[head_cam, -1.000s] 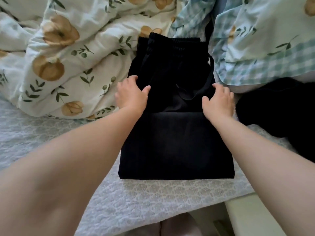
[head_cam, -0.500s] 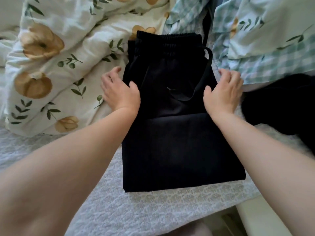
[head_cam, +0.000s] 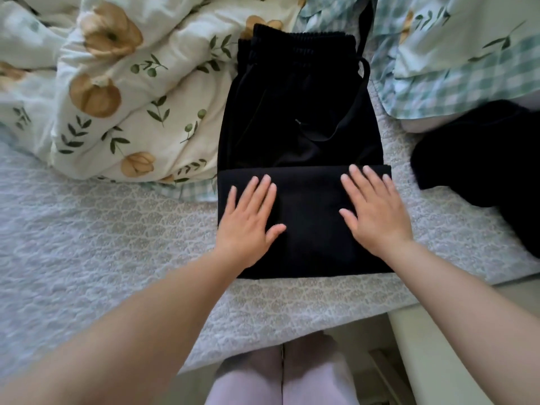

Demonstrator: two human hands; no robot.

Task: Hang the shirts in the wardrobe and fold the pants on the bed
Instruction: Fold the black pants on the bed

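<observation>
Black pants (head_cam: 295,112) lie folded on the bed, elastic waistband at the far end and a drawstring loop across the upper part. The near half is a doubled layer with its fold edge running across the middle. My left hand (head_cam: 248,222) lies flat on the left side of that near layer, fingers straight and spread. My right hand (head_cam: 374,213) rests flat on its right side in the same way. Neither hand grips any cloth.
A floral duvet (head_cam: 122,97) is bunched up to the left of the pants. A checked pillow (head_cam: 455,54) lies at the back right, with another dark garment (head_cam: 479,159) below it. The textured grey bedspread (head_cam: 102,235) ends at the near bed edge above my legs.
Both hands left the side edges of the pants near the middle, came back toward me and now lie flat on the folded near layer.
</observation>
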